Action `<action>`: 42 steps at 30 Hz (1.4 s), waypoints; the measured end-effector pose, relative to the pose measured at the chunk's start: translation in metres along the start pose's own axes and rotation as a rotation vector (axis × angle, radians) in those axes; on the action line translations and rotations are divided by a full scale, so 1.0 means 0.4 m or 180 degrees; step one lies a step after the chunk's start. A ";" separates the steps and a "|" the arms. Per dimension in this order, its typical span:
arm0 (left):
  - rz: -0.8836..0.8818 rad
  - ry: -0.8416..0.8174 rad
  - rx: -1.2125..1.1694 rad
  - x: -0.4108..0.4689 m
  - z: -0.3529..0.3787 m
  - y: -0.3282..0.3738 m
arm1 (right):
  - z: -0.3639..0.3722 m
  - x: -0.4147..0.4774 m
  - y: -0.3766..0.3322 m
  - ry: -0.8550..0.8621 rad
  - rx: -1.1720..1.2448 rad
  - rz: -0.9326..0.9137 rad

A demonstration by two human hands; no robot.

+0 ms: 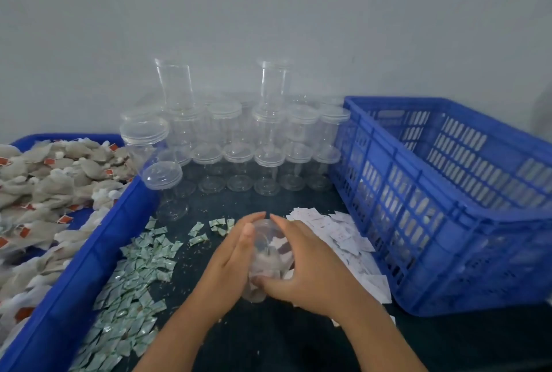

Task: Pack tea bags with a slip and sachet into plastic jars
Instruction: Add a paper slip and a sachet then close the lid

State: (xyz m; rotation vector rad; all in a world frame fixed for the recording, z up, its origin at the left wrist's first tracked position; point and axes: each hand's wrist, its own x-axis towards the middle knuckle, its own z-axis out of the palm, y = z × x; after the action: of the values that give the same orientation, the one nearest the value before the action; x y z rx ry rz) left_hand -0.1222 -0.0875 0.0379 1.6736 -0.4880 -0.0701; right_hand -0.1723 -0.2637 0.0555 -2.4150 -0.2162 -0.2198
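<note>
A clear plastic jar [265, 252] stands on the dark table in front of me, between both hands. My left hand [231, 258] lies flat against its left side with straight fingers. My right hand [301, 264] wraps round its right side, thumb curled at the base. Something pale shows inside the jar; I cannot tell what. Tea bags [44, 186] with red tags fill the blue tray [98, 252] at the left. Small green-white sachets [134, 282] are strewn left of the jar. White paper slips [343, 237] lie in a heap to its right.
Many empty lidded clear jars [239, 144] stand in rows and stacks at the back by the grey wall. One lidded jar [167, 189] stands nearer, beside the tray. A tall blue slatted crate [448, 207] occupies the right side.
</note>
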 end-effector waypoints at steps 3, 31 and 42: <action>0.0349 -0.0125 0.0111 0.058 0.045 0.060 | -0.137 -0.015 -0.009 0.0159 -0.0140 0.0062; 0.0213 -0.0064 0.0199 0.245 0.326 -0.120 | -0.820 0.298 0.376 -0.0277 -0.2950 0.3071; 0.0209 0.0314 0.0250 0.270 0.301 -0.145 | -0.666 0.489 0.594 -0.0168 -0.2502 0.2505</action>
State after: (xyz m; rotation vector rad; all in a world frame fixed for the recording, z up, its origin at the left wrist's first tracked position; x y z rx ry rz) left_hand -0.0468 -0.2334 -0.0132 1.7275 -0.4760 0.0805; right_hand 0.0418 -0.5978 0.1466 -3.0380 0.9562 0.1583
